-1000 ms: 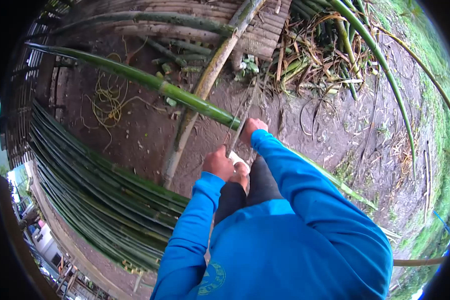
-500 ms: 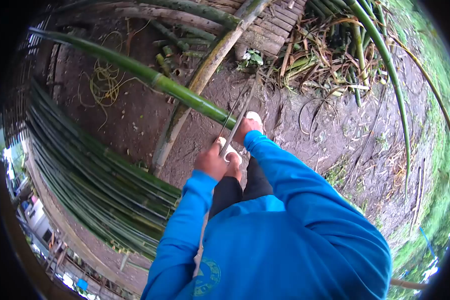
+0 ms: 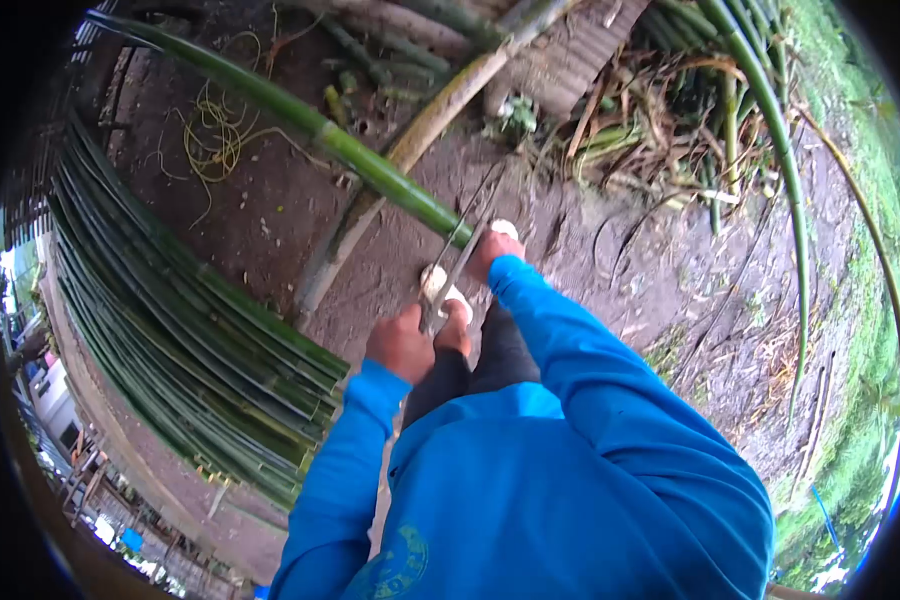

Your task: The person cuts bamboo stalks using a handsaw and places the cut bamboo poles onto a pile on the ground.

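My left hand (image 3: pixel 403 345) is closed around the handle of a narrow, framed hacksaw (image 3: pixel 460 262). The saw slants up and away from that hand and lies across a long green bamboo pole (image 3: pixel 345 148), close to the pole's near end. Just beyond the saw, my right hand (image 3: pixel 492 250) grips the pole's end; its fingers are partly hidden. The pole runs to the upper left and passes over a pale, weathered log (image 3: pixel 402 150). Where the blade meets the bamboo, the depth of any cut is too small to make out.
Long green bamboo poles (image 3: pixel 200 335) lie stacked on the left. Yellow cord (image 3: pixel 215 140) is coiled on the muddy ground (image 3: pixel 620 270). Dry leaves and stalks (image 3: pixel 650 130) are heaped by a slatted platform (image 3: pixel 580 60). My light-coloured shoes (image 3: pixel 440 285) are below the saw.
My left hand has moved down and slightly left, drawing the saw back toward my body. My right hand remains at the pole's end. The whole view has shifted slightly.
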### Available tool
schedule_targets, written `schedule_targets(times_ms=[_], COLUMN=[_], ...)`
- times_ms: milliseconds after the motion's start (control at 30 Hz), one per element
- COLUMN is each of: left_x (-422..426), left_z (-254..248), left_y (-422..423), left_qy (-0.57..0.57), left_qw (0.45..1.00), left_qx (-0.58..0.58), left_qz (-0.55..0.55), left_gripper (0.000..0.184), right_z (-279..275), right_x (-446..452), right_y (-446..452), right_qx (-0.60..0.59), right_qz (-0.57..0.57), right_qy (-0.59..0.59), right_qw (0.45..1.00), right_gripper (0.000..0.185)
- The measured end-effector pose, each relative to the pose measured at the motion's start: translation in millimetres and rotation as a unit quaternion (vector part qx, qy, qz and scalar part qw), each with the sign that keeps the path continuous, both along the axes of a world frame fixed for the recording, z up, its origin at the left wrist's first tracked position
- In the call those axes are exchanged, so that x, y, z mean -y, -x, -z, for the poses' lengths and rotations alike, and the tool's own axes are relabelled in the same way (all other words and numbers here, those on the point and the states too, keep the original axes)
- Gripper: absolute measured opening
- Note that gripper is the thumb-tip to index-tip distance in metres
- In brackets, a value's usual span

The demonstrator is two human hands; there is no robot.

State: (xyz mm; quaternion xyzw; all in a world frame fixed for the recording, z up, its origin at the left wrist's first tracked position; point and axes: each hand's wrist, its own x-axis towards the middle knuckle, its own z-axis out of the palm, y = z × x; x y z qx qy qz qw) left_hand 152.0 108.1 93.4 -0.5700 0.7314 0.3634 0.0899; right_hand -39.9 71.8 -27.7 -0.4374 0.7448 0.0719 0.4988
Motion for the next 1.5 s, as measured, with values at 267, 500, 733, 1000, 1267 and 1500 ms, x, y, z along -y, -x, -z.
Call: schedule_targets(times_ms=[267, 500, 733, 1000, 1267, 1500], left_x=[-18.0, 20.4, -34.2, 25.6, -18.7, -8.4], left_z=[-65.3, 7.9, -87.2, 44.7, 1.8, -12.4], left_y=[-17.4, 35.9, -21.6, 39.2, -28.3, -7.2], left_qy=[-0.03, -0.003, -0.065, -0.058, -0.06, -0.068], left_qw=[0.999, 1.0, 0.996, 0.998, 0.998, 0.997], left_qx=[0.028, -0.016, 0.054, 0.014, 0.002, -0.031], left_qz=[-0.009, -0.026, -0.023, -0.024, -0.026, -0.028], left_gripper=[0.022, 0.013, 0.018, 0.02, 0.023, 0.03], right_z=[8.1, 14.3, 3.4, 12.3, 19.8, 7.7], right_x=[-4.2, -6.0, -6.2, -8.7, -7.8, -3.2], right_y=[-2.5, -4.0, -9.6, -5.8, -10.1, -3.8], right_qx=[0.005, -0.033, -0.061, -0.056, -0.06, -0.063], right_qz=[-0.012, -0.036, -0.05, -0.004, -0.021, -0.05], right_qy=[-0.028, -0.024, 0.02, 0.042, 0.039, 0.007], right_qw=[1.0, 0.999, 0.997, 0.998, 0.997, 0.997], right_gripper=[0.043, 0.047, 0.022, 0.038, 0.038, 0.034])
